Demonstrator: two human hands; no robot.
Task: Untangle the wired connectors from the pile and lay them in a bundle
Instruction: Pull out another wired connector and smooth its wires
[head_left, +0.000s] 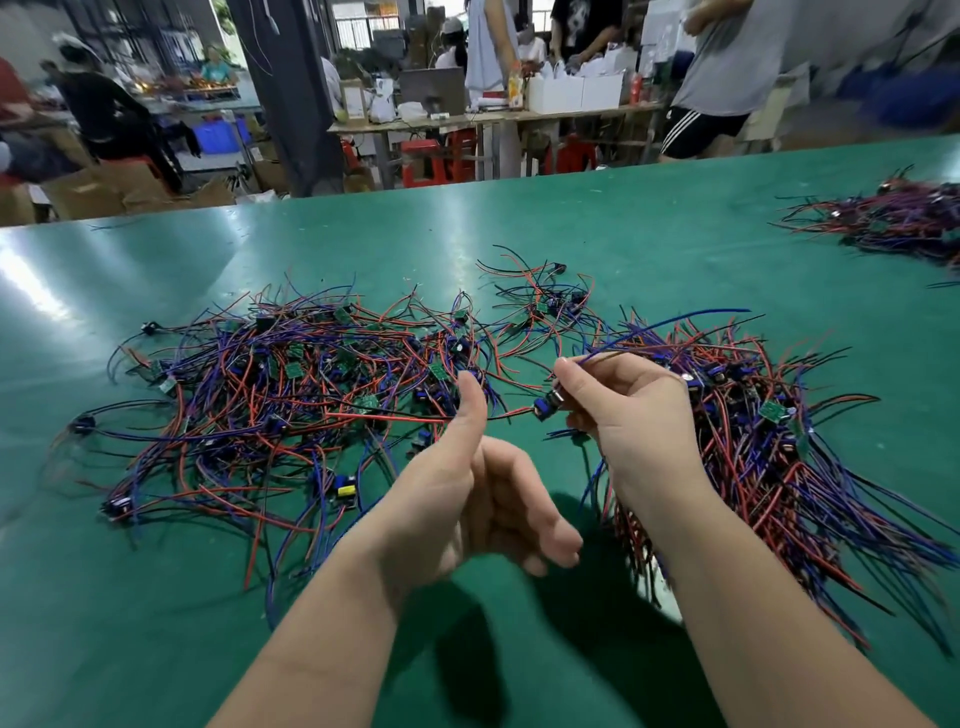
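Connector (544, 408), ctr of table (519, 234), is pinched in our right hand (639, 415). Its red wire (395, 415) runs to 9 o'clock into the pile (270, 389), so prob. we hold it up to pull free. Left hand (483, 493) is relaxed, fingers apart, holds nothing. Bundle (769, 457) waits at 3 o'clock, w/ wires parallel.

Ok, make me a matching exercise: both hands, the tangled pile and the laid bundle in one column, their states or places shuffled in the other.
1 left hand
2 right hand
3 tangled pile
4 bundle

A pinches a blue wire
B spread across the left and middle of the table
C thumb up, grips nothing
D wires roughly aligned, beside the right forearm

Pairs: 1-C, 2-A, 3-B, 4-D.
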